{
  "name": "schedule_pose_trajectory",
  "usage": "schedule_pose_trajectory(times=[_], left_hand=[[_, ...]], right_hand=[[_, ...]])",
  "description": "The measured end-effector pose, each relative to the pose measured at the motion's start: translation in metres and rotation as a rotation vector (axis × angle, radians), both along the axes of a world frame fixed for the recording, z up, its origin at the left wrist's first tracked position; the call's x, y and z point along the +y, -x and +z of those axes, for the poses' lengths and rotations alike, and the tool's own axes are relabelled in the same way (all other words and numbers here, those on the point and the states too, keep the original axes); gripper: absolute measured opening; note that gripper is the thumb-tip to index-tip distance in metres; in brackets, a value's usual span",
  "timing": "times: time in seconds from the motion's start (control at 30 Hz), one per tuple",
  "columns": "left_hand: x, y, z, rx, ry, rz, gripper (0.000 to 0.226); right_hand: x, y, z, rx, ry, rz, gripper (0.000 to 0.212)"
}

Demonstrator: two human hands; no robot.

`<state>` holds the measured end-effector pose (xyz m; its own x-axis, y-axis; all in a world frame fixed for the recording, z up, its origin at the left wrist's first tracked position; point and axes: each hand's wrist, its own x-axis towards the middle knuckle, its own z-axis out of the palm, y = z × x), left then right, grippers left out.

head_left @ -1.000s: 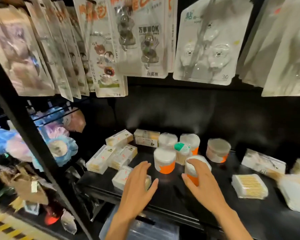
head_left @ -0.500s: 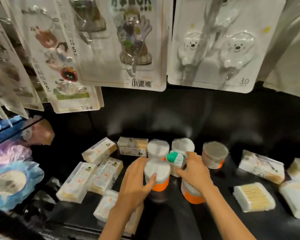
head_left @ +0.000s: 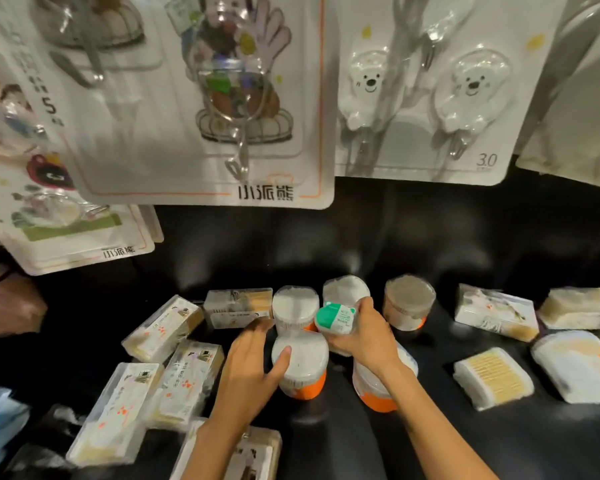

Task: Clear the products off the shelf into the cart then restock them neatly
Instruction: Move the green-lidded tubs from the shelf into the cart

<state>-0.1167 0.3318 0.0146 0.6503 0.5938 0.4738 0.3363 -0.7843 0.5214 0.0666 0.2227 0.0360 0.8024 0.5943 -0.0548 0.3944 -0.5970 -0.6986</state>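
two hands gripped goods: left hand (head_left: 246, 368) clasped a tub (head_left: 300, 363), right hand (head_left: 368, 336) a green-lidded tub (head_left: 335, 318); both looked light, rigid, best held round the sides.

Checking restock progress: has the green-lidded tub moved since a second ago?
Yes. The green-lidded tub, gripped by the right hand, has been lifted and now overlaps the back tub.
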Motion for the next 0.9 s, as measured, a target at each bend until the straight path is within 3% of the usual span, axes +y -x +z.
schedule_pose_trajectory(times=[0.2, 0.4, 0.5, 0.67, 0.73, 0.9], left_hand=[[-0.007, -0.015, 0.006, -0.003, 0.078, -0.099, 0.063], [-0.036, -0.031, 0.009, -0.049, -0.042, -0.266, 0.05], [-0.07, -0.034, -0.004, -0.135, -0.117, -0.414, 0.04], [-0.114, -0.033, -0.046, -0.127, -0.182, -0.619, 0.033], [-0.121, -0.031, -0.063, -0.063, -0.184, -0.667, 0.031], [-0.132, -0.037, -0.079, 0.322, -0.173, -0.722, 0.038]], right_hand=[[-0.017, 0.004, 0.011, 0.2, -0.466, -0.036, 0.067], [-0.049, -0.001, 0.032, 0.243, -0.748, -0.111, 0.051], [-0.077, -0.002, 0.037, 0.255, -0.813, -0.187, 0.044], [-0.129, 0.004, 0.026, 0.281, -0.835, -0.27, 0.042], [-0.147, 0.009, 0.016, 0.3, -0.824, -0.299, 0.043], [-0.193, 0.015, -0.004, 0.327, -0.839, -0.415, 0.046]])
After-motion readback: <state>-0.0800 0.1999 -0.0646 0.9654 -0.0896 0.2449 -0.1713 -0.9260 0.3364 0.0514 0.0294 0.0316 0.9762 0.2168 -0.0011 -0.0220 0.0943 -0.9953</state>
